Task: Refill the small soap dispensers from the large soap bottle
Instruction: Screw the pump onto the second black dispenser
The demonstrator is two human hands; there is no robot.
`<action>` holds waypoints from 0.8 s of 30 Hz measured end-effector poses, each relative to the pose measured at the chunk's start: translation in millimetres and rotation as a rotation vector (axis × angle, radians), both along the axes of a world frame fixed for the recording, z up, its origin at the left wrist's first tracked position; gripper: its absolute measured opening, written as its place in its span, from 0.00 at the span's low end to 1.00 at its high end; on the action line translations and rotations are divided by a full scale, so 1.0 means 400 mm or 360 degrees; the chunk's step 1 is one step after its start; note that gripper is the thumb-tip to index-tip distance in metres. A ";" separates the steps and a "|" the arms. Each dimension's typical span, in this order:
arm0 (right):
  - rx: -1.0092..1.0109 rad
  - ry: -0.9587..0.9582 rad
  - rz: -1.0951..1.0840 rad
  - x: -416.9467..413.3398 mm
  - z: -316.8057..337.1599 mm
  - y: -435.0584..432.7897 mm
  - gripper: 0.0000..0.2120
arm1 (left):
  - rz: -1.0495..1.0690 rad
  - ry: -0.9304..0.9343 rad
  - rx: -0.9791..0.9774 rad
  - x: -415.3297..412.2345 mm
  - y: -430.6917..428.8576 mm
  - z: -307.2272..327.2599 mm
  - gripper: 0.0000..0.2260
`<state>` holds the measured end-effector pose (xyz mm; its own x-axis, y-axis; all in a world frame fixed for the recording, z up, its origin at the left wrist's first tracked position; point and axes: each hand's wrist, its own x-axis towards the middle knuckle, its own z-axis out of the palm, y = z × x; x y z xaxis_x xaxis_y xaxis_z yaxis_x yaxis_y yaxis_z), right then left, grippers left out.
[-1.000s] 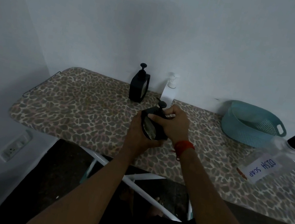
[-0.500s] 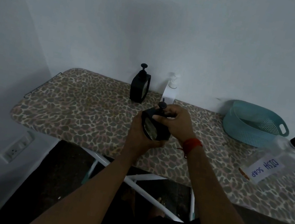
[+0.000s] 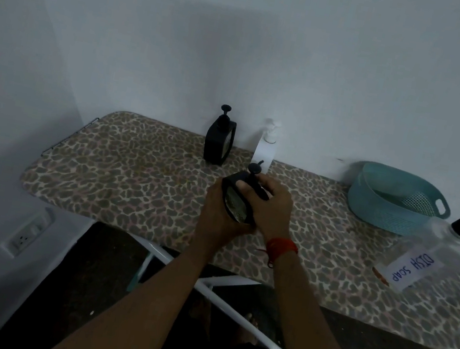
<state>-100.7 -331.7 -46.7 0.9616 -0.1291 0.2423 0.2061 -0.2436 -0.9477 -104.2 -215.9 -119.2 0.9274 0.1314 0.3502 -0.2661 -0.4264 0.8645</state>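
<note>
A small black soap dispenser (image 3: 235, 203) is tilted above the board, its body gripped from the left by my left hand (image 3: 217, 210). My right hand (image 3: 272, 208) wraps around its black pump top (image 3: 253, 172). A second black dispenser (image 3: 219, 139) stands upright at the back by the wall, with a white dispenser (image 3: 265, 146) just right of it. The large clear bottle (image 3: 435, 256) labelled "DISH SOAP", with a black pump, stands at the right.
The leopard-print ironing board (image 3: 130, 175) carries everything; its near edge runs in front of my wrists. A teal basket (image 3: 393, 200) sits at the back right. White board legs (image 3: 220, 292) and a wall socket (image 3: 27, 234) lie below.
My right hand has shifted its grip around the pump top between frames, as if twisting it. The dispenser stays in the same place in my left hand.
</note>
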 end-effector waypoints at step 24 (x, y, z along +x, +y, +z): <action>0.0677 -0.0186 0.0078 -0.015 0.017 -0.036 0.05 | -0.0053 0.0065 -0.0082 -0.005 0.001 0.013 0.47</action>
<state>-106.8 -346.2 -40.1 0.9384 -0.1956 0.2847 0.3192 0.1759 -0.9312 -106.2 -215.5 -113.8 0.9450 0.1170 0.3054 -0.2434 -0.3722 0.8957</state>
